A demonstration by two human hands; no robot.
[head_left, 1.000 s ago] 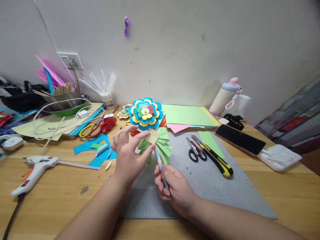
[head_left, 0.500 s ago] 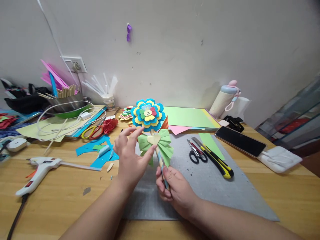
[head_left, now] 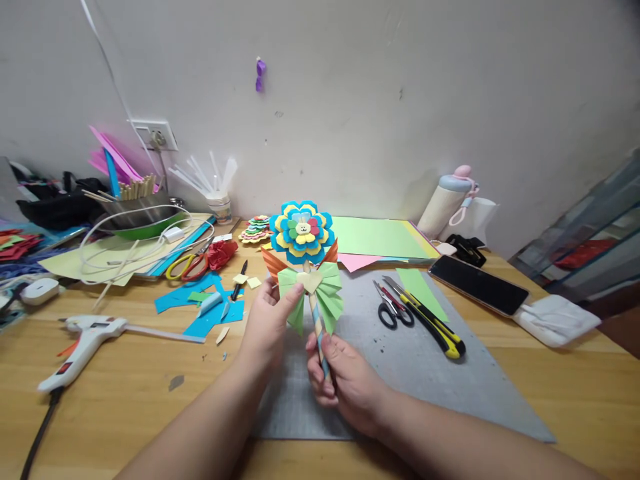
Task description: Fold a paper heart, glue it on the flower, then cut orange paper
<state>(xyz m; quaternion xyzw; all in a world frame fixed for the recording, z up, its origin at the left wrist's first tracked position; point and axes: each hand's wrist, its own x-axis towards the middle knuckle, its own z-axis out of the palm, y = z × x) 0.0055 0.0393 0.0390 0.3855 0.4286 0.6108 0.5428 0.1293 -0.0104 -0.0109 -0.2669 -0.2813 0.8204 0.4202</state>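
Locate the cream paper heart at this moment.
In the head view, the cream paper heart is near the middle, on the green pleated bow, below the layered flower, with the left hand to its left.

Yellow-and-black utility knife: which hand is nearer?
Right. The right hand, around the striped stick, is left of the utility knife; the left hand, at the green paper bow's left side, is farther left.

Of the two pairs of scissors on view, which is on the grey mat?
The black-handled scissors, beside the yellow-and-black knife. The other pair has one yellow and one orange handle and lies left of the mat.
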